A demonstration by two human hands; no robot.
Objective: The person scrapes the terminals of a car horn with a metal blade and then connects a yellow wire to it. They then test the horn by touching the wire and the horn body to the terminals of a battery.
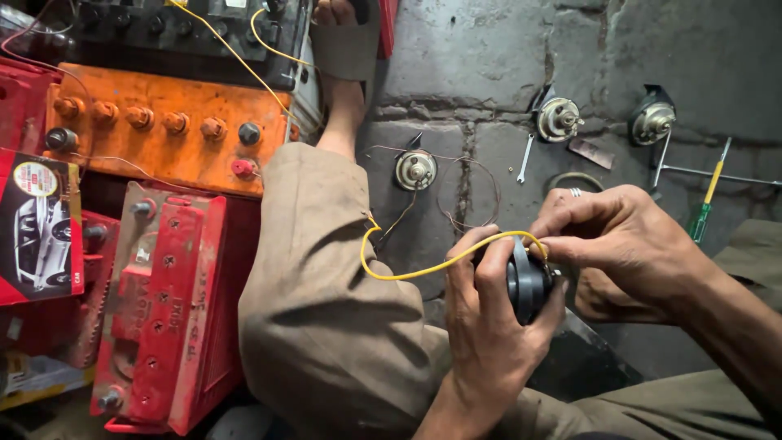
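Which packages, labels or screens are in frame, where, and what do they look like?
Carton: far left edge, on the red batteries; flat, red, with a white car picture and a round yellow badge.
Battery labelling: raised moulded marks on the red battery's top, lower left.
Screens, signs: none.

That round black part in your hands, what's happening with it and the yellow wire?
The left hand grips a round black horn-like part while the right hand pinches the end of a yellow wire against its top edge. The wire runs back over the knee toward the orange battery. Three similar round parts and a green-handled screwdriver lie on the concrete floor.
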